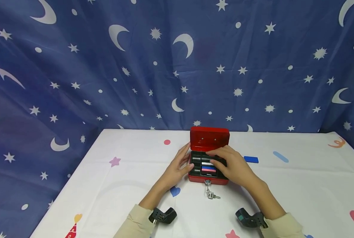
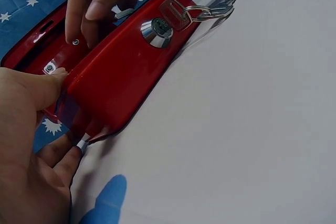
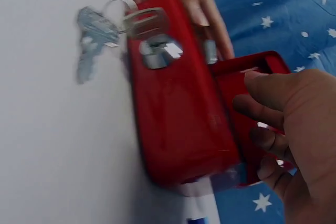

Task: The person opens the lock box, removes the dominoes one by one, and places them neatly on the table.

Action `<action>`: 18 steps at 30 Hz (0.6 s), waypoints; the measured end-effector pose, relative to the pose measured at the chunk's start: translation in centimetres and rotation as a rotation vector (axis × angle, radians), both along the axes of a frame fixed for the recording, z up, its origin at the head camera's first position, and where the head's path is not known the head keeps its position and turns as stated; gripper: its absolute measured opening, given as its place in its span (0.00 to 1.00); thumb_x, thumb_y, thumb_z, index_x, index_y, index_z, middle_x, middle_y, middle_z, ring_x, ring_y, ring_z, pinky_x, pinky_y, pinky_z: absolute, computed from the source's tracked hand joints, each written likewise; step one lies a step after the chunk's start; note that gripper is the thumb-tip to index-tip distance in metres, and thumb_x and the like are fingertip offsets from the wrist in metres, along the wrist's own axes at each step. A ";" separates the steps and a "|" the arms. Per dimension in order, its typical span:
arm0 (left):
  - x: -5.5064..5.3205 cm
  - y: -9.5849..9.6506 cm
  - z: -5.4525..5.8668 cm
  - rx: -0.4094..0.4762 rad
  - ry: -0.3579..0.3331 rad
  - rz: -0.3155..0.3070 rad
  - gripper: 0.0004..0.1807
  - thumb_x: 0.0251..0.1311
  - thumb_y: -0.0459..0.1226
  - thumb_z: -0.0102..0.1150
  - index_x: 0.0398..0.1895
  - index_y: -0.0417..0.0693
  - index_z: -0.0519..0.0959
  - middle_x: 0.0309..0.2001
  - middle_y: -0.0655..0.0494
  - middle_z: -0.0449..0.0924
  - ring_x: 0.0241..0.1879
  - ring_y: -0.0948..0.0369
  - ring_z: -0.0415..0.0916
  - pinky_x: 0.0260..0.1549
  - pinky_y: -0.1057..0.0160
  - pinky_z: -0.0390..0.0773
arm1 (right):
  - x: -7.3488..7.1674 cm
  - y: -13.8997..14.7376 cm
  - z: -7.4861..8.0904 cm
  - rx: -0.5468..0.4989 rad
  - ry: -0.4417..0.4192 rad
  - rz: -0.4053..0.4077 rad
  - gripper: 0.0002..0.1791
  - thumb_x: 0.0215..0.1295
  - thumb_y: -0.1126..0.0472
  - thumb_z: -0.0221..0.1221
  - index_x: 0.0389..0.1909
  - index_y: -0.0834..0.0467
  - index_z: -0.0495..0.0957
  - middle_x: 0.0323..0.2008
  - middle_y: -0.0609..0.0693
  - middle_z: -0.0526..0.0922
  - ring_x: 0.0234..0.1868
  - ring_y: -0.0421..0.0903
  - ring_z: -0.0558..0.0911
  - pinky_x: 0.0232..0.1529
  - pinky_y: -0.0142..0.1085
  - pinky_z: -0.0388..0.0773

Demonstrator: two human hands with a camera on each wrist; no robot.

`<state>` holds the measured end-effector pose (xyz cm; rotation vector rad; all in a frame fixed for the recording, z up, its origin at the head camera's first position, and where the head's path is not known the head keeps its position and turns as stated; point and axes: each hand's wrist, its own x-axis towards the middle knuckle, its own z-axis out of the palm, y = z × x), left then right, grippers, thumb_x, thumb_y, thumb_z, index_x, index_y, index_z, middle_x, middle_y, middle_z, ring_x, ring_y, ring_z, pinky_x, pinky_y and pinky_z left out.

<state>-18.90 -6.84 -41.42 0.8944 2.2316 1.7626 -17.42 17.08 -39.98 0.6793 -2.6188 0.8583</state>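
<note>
A red cash box stands on the table with its lid raised and a black compartment tray inside. My left hand grips the box's left side, thumb over the rim and fingers against the outer wall. Above the tray's right part is my right hand, fingers loosely bent, with nothing visible between them in the right wrist view. Small blue, pink and white pieces lie in a front compartment. From the front lock hangs a ring of keys.
To the right of the box a flat blue block lies on the white patterned tablecloth. Behind the table hangs a dark blue curtain with moons and stars. Each wrist wears a black camera mount.
</note>
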 end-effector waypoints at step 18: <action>0.0 0.0 0.1 0.004 0.015 -0.007 0.39 0.66 0.29 0.52 0.75 0.41 0.44 0.74 0.43 0.41 0.67 0.41 0.55 0.66 0.47 0.55 | 0.1 -0.1 -0.8 0.145 -0.021 0.037 0.14 0.59 0.59 0.66 0.48 0.49 0.84 0.39 0.40 0.81 0.42 0.40 0.72 0.42 0.39 0.78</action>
